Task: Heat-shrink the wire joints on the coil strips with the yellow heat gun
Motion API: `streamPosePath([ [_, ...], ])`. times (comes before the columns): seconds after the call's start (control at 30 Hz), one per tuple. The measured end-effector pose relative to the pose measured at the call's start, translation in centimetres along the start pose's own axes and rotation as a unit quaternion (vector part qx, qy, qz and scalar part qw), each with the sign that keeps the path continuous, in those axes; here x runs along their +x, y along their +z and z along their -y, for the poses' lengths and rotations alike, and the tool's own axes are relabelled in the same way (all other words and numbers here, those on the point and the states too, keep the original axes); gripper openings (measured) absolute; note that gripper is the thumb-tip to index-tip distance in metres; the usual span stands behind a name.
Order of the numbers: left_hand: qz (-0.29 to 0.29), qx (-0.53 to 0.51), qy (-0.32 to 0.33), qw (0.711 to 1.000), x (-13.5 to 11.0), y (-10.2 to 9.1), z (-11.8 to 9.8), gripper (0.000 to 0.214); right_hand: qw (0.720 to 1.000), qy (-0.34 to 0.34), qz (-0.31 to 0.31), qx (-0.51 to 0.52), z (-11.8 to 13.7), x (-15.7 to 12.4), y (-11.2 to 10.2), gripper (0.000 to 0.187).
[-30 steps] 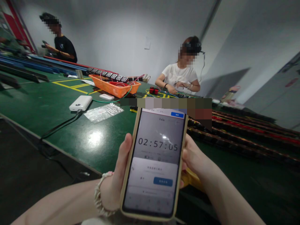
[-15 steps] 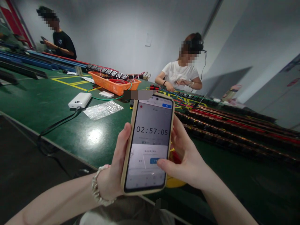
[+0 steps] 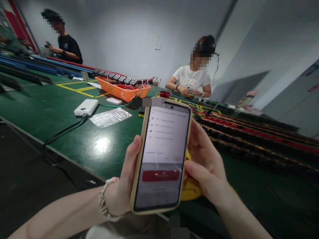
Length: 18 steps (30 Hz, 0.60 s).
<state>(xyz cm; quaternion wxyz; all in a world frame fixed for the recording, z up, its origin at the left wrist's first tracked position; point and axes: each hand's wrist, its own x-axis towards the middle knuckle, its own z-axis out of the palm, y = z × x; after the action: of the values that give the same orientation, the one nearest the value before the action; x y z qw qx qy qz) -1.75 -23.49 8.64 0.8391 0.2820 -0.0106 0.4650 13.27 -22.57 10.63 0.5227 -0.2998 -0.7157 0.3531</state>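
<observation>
A smartphone (image 3: pixel 161 142) in a pale yellow case is held upright in front of me, its screen towards me. The screen has a light page with several lines of small text and a dark red button low down. My left hand (image 3: pixel 126 186) is closed round the phone's left side, thumb along the edge; a scrunchie sits on that wrist. At the right edge, my right hand (image 3: pixel 208 162) supports the phone, with its thumb beside the case and the other fingers partly hidden behind. Something yellow (image 3: pixel 191 191) shows behind the phone.
On the green table (image 3: pixel 64 132) lie a white power bank (image 3: pixel 86 107) with a black cable, a clear plastic bag (image 3: pixel 111 117) and an orange basket (image 3: pixel 119 91). Long rows of copper-edged strips (image 3: pixel 249 139) run along the right. Two co-workers (image 3: pixel 190 78) (image 3: pixel 69 48) are across the table.
The phone's screen has switched from a timer with a pop-up to a text page with a red button. My right thumb has lifted off the screen to its edge. The phone has shifted slightly right.
</observation>
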Motion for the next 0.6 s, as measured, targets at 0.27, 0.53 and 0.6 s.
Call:
streamPosePath([
  [0.27,0.000,0.016,-0.038,0.999,-0.5,-0.6,0.5,0.060,0.998,0.034,-0.057,0.024,0.8,0.3,0.3,0.058],
  [0.53,0.039,0.041,-0.042,0.998,-1.2,-0.9,0.8,0.056,0.992,0.014,-0.118,0.042,0.8,0.5,1.2,0.048],
  [0.6,0.043,0.040,-0.040,0.997,-1.3,-0.9,0.8,0.055,0.993,0.022,-0.106,0.041,0.8,0.5,1.0,0.049],
])
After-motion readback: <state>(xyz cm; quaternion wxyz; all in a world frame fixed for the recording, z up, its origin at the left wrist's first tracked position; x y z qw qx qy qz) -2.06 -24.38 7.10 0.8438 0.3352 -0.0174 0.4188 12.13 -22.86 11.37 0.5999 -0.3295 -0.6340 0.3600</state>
